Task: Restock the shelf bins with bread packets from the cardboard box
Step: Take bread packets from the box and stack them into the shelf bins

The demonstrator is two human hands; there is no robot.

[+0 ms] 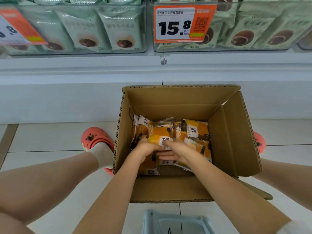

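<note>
The box [177, 102] is plain brown corrugated cardboard, standing open on the floor [50, 137] against the foot of the shelf [84, 78], its flaps folded out; it should be stiff enough to stay put while things are lifted from it. Above it the clear bins [81, 51] hold pale green packs behind orange price tags [184, 22]. Down in the bottom of the box lies a loose heap of packets [196, 128], orange and yellow film with white labels and dark print, lying at all angles and overlapping. By their look they are light and soft: bread in thin glossy wrap, which will probably slide on itself and crush if squeezed hard. A good hold would be across the flat faces, or several gathered between both palms, rather than by the crimped ends, which could tear or slip. The top packet [160, 136] sits between the two hands near the middle of the heap. The left hand [145, 148] has its fingers curled onto the near left edge of that packet, seemingly grasping it. The right hand [175, 150] lies just beside it, with fingers laid fairly straight under or against the packet's near edge; whether they truly grasp it or merely support it I cannot tell.
</note>
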